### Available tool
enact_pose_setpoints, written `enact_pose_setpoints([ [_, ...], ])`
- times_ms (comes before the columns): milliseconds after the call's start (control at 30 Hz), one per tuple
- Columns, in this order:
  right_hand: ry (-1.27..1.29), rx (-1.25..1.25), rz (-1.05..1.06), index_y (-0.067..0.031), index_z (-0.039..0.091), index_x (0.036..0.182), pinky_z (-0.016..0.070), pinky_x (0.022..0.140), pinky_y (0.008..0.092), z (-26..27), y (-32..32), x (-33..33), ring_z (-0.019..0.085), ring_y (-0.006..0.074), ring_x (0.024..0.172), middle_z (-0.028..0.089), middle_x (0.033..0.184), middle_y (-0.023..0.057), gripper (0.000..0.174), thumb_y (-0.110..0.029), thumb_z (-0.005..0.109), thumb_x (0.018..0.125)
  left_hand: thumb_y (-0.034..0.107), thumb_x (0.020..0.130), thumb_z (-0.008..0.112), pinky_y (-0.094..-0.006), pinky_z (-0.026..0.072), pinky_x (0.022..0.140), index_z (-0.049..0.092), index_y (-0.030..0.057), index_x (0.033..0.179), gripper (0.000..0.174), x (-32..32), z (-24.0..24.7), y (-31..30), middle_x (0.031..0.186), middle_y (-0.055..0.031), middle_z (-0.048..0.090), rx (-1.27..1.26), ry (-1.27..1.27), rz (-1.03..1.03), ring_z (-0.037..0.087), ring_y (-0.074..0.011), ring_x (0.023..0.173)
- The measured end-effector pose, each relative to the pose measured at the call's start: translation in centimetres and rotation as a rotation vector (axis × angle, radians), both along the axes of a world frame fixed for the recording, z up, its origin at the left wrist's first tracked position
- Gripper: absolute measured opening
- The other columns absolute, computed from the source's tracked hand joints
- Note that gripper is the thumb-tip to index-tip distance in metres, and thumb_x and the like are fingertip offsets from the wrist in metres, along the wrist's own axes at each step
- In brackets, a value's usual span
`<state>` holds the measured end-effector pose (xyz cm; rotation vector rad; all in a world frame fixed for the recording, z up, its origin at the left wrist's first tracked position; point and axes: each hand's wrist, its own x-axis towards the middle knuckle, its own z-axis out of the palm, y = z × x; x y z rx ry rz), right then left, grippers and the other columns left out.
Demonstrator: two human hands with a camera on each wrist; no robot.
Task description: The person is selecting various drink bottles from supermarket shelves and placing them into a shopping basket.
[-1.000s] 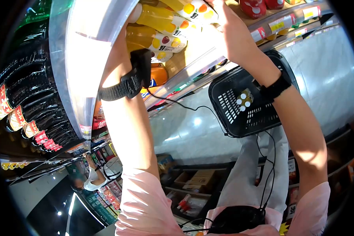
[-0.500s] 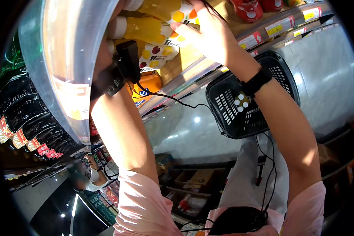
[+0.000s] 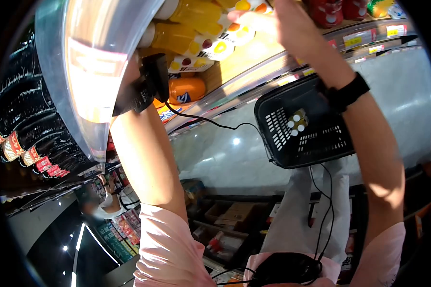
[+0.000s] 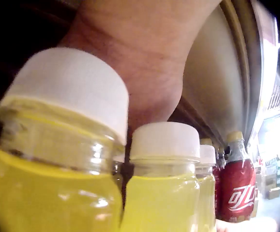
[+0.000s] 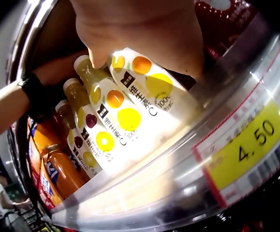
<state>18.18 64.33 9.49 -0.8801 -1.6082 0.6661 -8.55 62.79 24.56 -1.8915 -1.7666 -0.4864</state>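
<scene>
On the shelf stands a row of yellow juice bottles (image 5: pixel 115 104) with white caps and fruit-printed labels. My right hand (image 5: pixel 140 34) covers the top of the front juice bottle (image 5: pixel 154 89) in the right wrist view. Its thumb lies along that bottle's left side, and the other fingers are hidden. Deep at the back of the row, my left hand (image 4: pixel 149 63) is reaching past the white caps (image 4: pixel 166 140). Its fingers are hidden behind the bottles, so I cannot tell what they hold. A red-labelled cola bottle (image 4: pixel 237 186) stands behind the row in the left wrist view.
A clear plastic rail (image 5: pixel 178 193) with price tags edges the shelf. Orange soda bottles (image 3: pixel 187 91) stand beside the juice, red containers (image 3: pixel 325 12) on the other side. Below hangs a black basket (image 3: pixel 268 148) with several small white-capped bottles. A person (image 3: pixel 110 205) stands far back.
My right hand first draws left over the juice bottles, then shifts back right and up. My left arm has moved left, further in behind the row. The view has shifted a little.
</scene>
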Motion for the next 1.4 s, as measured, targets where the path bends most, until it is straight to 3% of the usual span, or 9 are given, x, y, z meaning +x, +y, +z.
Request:
enact_pose_setpoints([
  [67, -0.142, -0.526, 0.187, -0.001, 0.021, 0.158, 0.0537, 0.088, 0.0392, 3.9, -0.1, 1.0, 0.067, 0.0382, 0.102, 0.062, 0.117, 0.0314, 0.072, 0.004, 0.05, 0.092, 0.029, 0.101, 0.056, -0.0402, 0.0483, 0.096, 0.067, 0.0, 0.123, 0.038, -0.5, 0.4, -0.7, 0.122, -0.0207, 0.067, -0.014, 0.001, -0.003, 0.064, -0.0349, 0.11],
  [200, -0.036, -0.232, 0.223, -0.0034, 0.02, 0.159, 0.054, 0.084, 0.0404, -0.3, 1.3, -1.3, 0.068, 0.0383, 0.092, 0.065, 0.11, 0.031, 0.073, 0.003, 0.048, 0.093, 0.028, 0.101, 0.057, -0.0396, 0.0488, 0.095, 0.067, -0.0001, 0.122, 0.037, -1.2, 1.1, -1.2, 0.121, -0.0204, 0.068, -0.009, -0.003, 0.006, 0.064, -0.0342, 0.109],
  [433, -0.032, -0.709, 0.248, -0.0078, 0.02, 0.16, 0.0533, 0.086, 0.0314, 2.0, 0.4, -1.4, 0.066, 0.0246, 0.097, 0.064, 0.116, 0.0182, 0.085, -0.004, 0.062, 0.087, 0.026, 0.101, 0.057, -0.0387, 0.0495, 0.094, 0.068, -0.0004, 0.121, 0.035, -1.9, 1.1, -1.4, 0.119, -0.0199, 0.068, -0.009, -0.039, 0.026, 0.065, -0.033, 0.107],
  [533, 0.171, -0.5, 0.305, -0.0079, 0.019, 0.161, 0.0526, 0.086, 0.0292, 0.3, 0.6, -1.8, 0.063, 0.0216, 0.098, 0.058, 0.125, 0.0164, 0.095, -0.008, 0.071, 0.082, 0.025, 0.101, 0.057, -0.0383, 0.0498, 0.094, 0.068, -0.0005, 0.121, 0.034, -1.9, 0.8, -2.2, 0.118, -0.0197, 0.069, -0.02, -0.063, 0.023, 0.065, -0.0324, 0.106],
  [667, 0.077, -0.675, 0.336, -0.0078, 0.023, 0.16, 0.0522, 0.094, 0.0314, 2.0, 0.1, -1.5, 0.061, 0.0245, 0.111, 0.052, 0.138, 0.0174, 0.098, -0.01, 0.078, 0.078, 0.024, 0.101, 0.057, -0.0378, 0.0503, 0.093, 0.068, -0.0006, 0.12, 0.033, -1.6, 0.6, -3.1, 0.117, -0.0194, 0.069, -0.034, -0.105, 0.015, 0.065, -0.0317, 0.106],
  [733, -0.131, -0.222, 0.079, -0.005, 0.029, 0.157, 0.0494, 0.103, 0.0345, -0.2, 0.8, -1.9, 0.055, 0.0268, 0.125, 0.047, 0.145, 0.0189, 0.097, -0.013, 0.083, 0.077, 0.024, 0.101, 0.058, -0.0376, 0.0505, 0.093, 0.069, -0.0007, 0.12, 0.033, -1.5, 0.4, -3.6, 0.117, -0.0193, 0.069, -0.038, -0.125, 0.007, 0.065, -0.0314, 0.105],
  [833, -0.061, -0.317, 0.123, -0.0018, 0.032, 0.155, 0.0454, 0.11, 0.037, 0.5, 0.4, -2.0, 0.05, 0.0296, 0.134, 0.047, 0.147, 0.02, 0.098, -0.018, 0.087, 0.075, 0.023, 0.101, 0.058, -0.0372, 0.0508, 0.092, 0.069, -0.0008, 0.119, 0.032, -1.2, 0.3, -4.4, 0.116, -0.019, 0.069, -0.05, -0.154, -0.008, 0.066, -0.0308, 0.104],
  [1067, -0.107, -0.306, 0.062, 0.0013, 0.03, 0.155, 0.0439, 0.111, 0.0369, 0.8, 0.3, -2.0, 0.051, 0.0288, 0.134, 0.045, 0.149, 0.0218, 0.102, -0.025, 0.089, 0.076, 0.021, 0.101, 0.058, -0.0363, 0.0516, 0.091, 0.069, -0.0011, 0.118, 0.03, -0.9, 0.5, -6.6, 0.114, -0.0185, 0.07, -0.074, -0.212, -0.046, 0.066, -0.0296, 0.103],
  [1400, 0.227, -0.414, 0.377, 0.0007, 0.03, 0.152, 0.0471, 0.104, 0.0321, 1.2, 1.1, -2.7, 0.056, 0.0196, 0.122, 0.056, 0.135, 0.0122, 0.093, -0.017, 0.086, 0.079, 0.019, 0.1, 0.059, -0.035, 0.0526, 0.09, 0.07, -0.0015, 0.116, 0.028, 0.7, -0.4, -10.2, 0.112, -0.0178, 0.071, -0.118, -0.384, -0.143, 0.067, -0.0278, 0.101],
])
